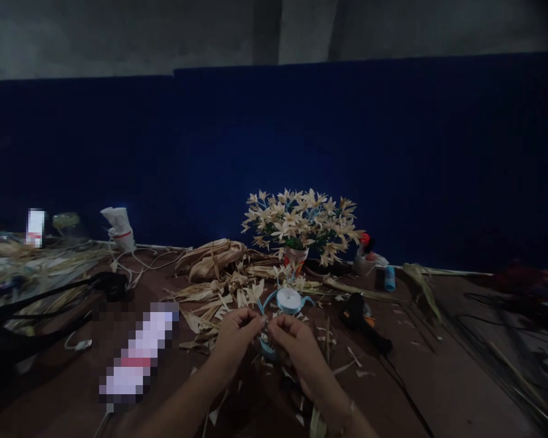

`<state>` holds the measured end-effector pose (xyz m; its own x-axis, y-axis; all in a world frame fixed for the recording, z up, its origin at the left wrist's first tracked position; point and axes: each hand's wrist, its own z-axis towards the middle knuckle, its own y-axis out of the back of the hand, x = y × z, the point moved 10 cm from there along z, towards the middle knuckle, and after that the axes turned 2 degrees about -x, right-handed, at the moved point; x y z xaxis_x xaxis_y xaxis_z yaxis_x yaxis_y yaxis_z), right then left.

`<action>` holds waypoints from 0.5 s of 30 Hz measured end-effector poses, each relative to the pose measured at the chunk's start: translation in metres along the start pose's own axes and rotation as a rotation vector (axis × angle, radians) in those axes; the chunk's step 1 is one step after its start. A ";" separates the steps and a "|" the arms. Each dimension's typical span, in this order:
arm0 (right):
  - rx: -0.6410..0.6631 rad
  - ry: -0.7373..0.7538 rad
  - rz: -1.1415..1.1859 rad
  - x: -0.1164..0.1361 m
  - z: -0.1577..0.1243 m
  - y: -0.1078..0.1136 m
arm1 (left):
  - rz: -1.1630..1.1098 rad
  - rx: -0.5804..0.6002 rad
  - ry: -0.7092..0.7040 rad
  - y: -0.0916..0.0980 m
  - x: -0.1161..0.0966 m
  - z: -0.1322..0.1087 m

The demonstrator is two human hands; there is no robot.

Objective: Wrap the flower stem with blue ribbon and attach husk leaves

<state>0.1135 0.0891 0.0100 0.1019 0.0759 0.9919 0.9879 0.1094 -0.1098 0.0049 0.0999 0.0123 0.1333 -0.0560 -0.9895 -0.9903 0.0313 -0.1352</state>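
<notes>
My left hand [241, 331] is closed in a pinch on the stem of a pale dried-husk flower [254, 292], whose stem shows light blue just above the fingertips. Right beside it, my right hand [293, 339] is pinched shut too, its fingertips almost touching the left ones; what lies between them is too small to make out. A loop of light-blue tape [267, 349] hangs below the fingertips. Just beyond the hands lies a roll of light-blue tape [289, 300] with a white face. Scraps of husk surround it.
Behind stands a pot [295, 258] of pale husk flowers [296, 222]. A husk bundle [214, 258] lies to its left. On the right are a black glue gun [364, 322] with its cord and a blue cylinder [389, 278]. A blurred-out power strip [139, 353] lies left.
</notes>
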 end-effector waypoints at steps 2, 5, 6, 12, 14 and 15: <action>0.185 -0.217 0.239 -0.018 -0.002 -0.015 | -0.062 0.042 0.007 -0.004 -0.001 -0.001; 0.367 -0.352 0.462 -0.023 -0.012 -0.030 | -0.167 0.120 0.061 -0.012 0.004 -0.003; 0.394 -0.365 0.513 -0.022 -0.014 -0.032 | -0.195 0.129 0.079 -0.013 0.006 -0.003; 0.435 -0.387 0.651 -0.020 -0.019 -0.038 | -0.268 0.204 0.130 -0.019 0.013 -0.006; 0.414 -0.365 0.633 -0.020 -0.016 -0.037 | -0.282 0.232 0.135 -0.022 0.012 -0.006; 0.384 -0.346 0.613 -0.019 -0.014 -0.034 | -0.273 0.222 0.127 -0.021 0.011 -0.006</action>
<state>0.0796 0.0700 -0.0046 0.5092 0.5291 0.6788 0.6523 0.2774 -0.7054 0.0269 0.0932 0.0048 0.3715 -0.2149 -0.9032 -0.8847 0.2132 -0.4146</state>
